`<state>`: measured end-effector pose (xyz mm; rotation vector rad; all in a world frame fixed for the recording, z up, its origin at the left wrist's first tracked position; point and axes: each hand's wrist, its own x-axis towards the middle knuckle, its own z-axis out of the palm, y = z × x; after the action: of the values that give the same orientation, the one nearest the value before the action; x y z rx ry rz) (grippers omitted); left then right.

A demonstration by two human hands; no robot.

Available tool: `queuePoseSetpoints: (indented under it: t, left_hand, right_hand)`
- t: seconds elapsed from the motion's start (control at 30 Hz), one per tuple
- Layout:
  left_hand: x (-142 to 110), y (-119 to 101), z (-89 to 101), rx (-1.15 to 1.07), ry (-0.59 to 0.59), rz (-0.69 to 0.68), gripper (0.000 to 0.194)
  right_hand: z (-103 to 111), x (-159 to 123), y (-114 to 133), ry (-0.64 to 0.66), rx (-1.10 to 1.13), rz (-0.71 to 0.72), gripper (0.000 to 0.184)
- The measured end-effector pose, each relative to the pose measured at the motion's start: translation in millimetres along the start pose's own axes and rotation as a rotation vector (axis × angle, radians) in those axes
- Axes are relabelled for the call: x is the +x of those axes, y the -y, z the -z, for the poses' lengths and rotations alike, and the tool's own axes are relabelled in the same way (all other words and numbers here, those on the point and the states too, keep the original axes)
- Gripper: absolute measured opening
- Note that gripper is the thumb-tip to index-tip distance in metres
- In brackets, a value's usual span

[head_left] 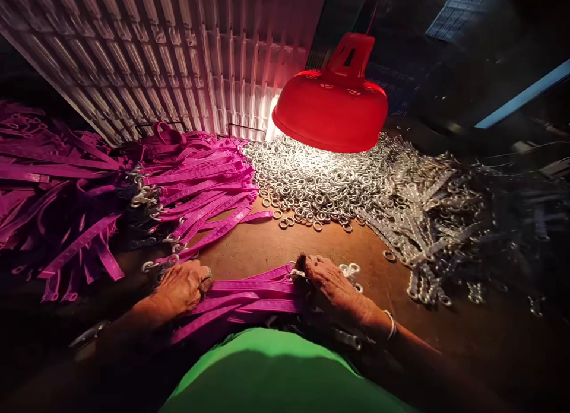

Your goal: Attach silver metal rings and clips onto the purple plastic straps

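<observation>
The left hand (pixel 184 285), fingers curled, is at the left side of the magenta straps (pixel 256 291) near the table's (pixel 240 244) front edge; the right hand (pixel 323 279) closes around their ringed right ends, bare wood beyond.

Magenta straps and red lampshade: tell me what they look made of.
The magenta straps look like flexible plastic or coated webbing: bending curves and a soft sheen suggest it. The red lampshade seems smooth painted metal, judging by its even colour and clean vent cutouts, though plastic is possible.
</observation>
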<state>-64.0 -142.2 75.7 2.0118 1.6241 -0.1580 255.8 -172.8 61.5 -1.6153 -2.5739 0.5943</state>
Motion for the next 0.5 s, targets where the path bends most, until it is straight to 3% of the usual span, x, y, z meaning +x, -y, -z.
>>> queuePoseSetpoints:
  t: [0.1, 0.2, 0.27, 0.37, 0.5]
  left_hand:
    - [-3.3, 5.9, -17.7, 0.204, 0.04, -0.039, 0.024]
    - [-6.3, 2.7, -25.2, 0.08, -0.096, -0.1, 0.029]
    - [-9.0, -5.3, -30.7, 0.02, -0.124, -0.16, 0.032]
    - [-15.1, -16.6, -44.6, 0.076, -0.076, -0.137, 0.035]
    - [-30.0, -15.2, -64.9, 0.066, -0.108, -0.121, 0.033]
  right_hand:
    - [-7.1, 4.3, 1.9, -0.133, -0.002, 0.021, 0.019]
    - [-20.9, 13.7, 5.1, -0.249, 0.09, 0.097, 0.021]
    - [-32.8, 18.0, 5.7, -0.245, 0.093, 0.12, 0.021]
    - [-48.8, 16.2, 3.5, -0.16, 0.061, 0.083, 0.015]
    - [-60.7, 1.1, 1.3, -0.149, 0.088, 0.08, 0.018]
